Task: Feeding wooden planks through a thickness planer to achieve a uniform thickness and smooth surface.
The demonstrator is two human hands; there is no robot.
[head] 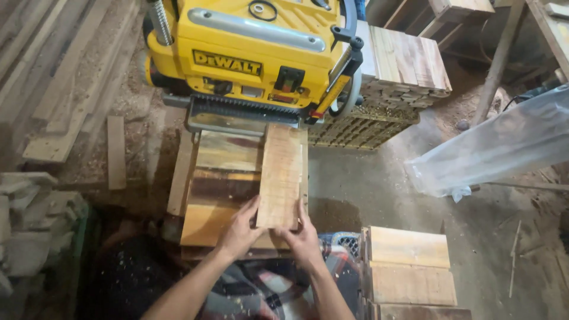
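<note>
My left hand and right hand are both on the near end of a short wooden board, fingers wrapped on its left & right edges, thumbs at the end. So both hands are holding the board, not gripping hard as far as I can tell. The board lies flat on the planer's infeed table, right of centre, w/ its far end just at the mouth of the yellow thickness planer.

To do this well, I reckon: keep the board flat on the table, square to the opening, push evenly from both sides so it doesn't skew. Keep fingers at the near end, well back from the mouth, and ease off once the rollers pull.

Near right: a stack of cut boards. Far right, past the planer: more stacked boards. Right: a clear plastic bag. Left: loose planks on a sawdust-covered floor.
</note>
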